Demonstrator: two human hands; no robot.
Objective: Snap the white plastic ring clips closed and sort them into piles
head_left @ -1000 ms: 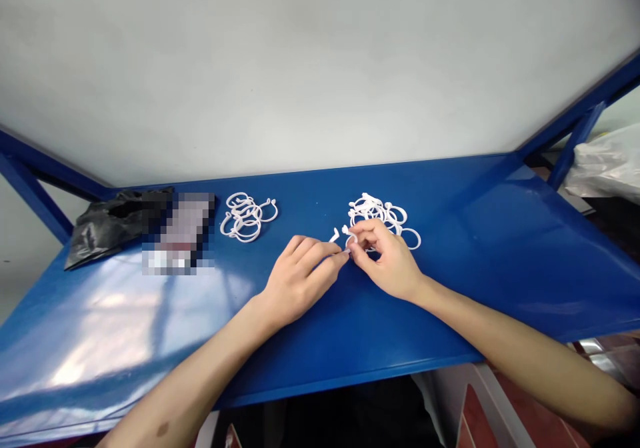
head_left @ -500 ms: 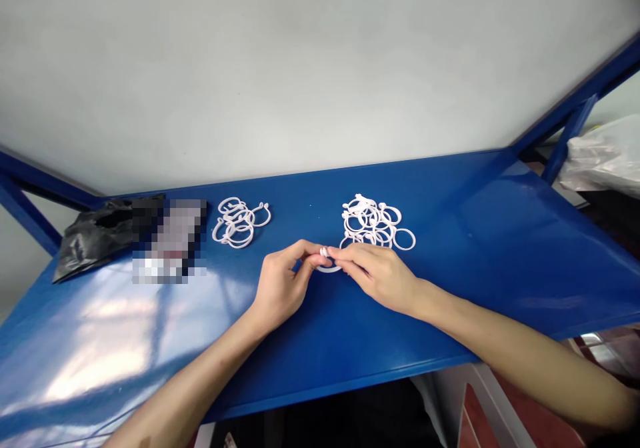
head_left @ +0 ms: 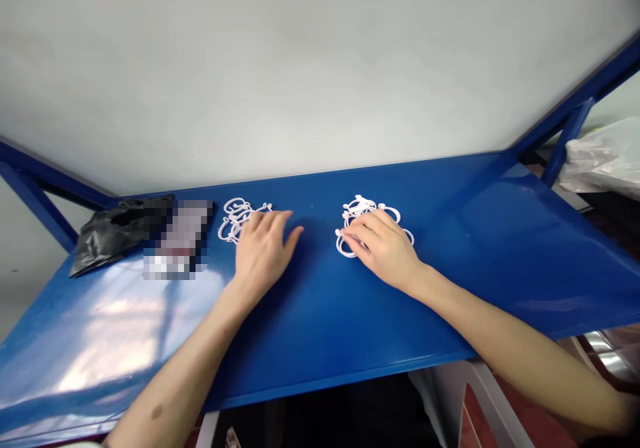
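My left hand (head_left: 263,245) is over the right side of a small pile of white plastic rings (head_left: 231,225), its thumb held apart from the fingers. It covers part of that pile, and I see nothing in its grasp. On the right, my right hand (head_left: 385,245) reaches over a second pile of white plastic rings (head_left: 361,203). Its thumb and index finger come together at the knobbed end of a white plastic ring (head_left: 344,253) at the pile's near left edge. The rings look like shower curtain rings, with small knobs. My right hand hides the middle of this pile.
Both piles lie on a blue table (head_left: 320,328) against a pale wall (head_left: 320,75). A black plastic bag (head_left: 107,235) and a blurred-out flat object (head_left: 183,235) lie at the left. Blue frame bars (head_left: 565,135) rise at the sides, with a clear plastic bag (head_left: 605,158) beyond the right one.
My hands were together at the middle, pinching a white plastic ring. They have parted: the left moved left to the left pile and opened, the right moved slightly onto the right pile.
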